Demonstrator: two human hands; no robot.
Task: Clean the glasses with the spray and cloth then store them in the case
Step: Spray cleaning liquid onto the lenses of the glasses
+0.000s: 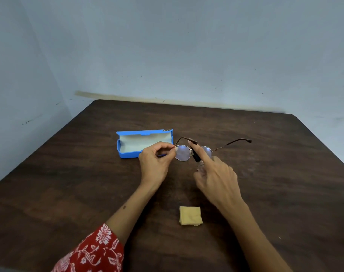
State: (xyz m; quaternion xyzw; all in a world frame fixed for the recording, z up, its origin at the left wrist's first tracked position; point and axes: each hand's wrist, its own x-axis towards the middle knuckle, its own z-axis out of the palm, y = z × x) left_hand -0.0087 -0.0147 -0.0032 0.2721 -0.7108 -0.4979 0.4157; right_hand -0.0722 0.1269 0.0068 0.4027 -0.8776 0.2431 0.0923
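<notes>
Head view, and how to do the spraying step well:

1. Left hand (154,163) pinches the glasses (194,151) at the outer edge of one lens, by the hinge, and holds them above the table (69,183) with both temples unfolded and pointing away. That pinch is worth keeping on the frame, so the fingers stay off the glass.

2. Right hand (216,173) is closed around the spray (197,160), a small clear bottle with a dark top, with the index finger raised over the nozzle. The bottle sits right up against the lenses, near the bridge; backing it off a little would likely spread the mist rather than flood one spot.

3. Which way the nozzle faces cannot be told from here. It should point at the lens, away from the face.

4. One short press per lens should do. Each lens wants wetting, so the frame or the bottle has to shift sideways between presses.

5. A thin wire frame held by one corner can twist; the grip should stay light and steady.

6. Cloth (190,215) lies folded on the table near the person, between the forearms, within easy reach once the bottle is set down.

7. Case (141,144) lies open on the table just behind the left hand, its pale lining up, ready for storing later.
</notes>
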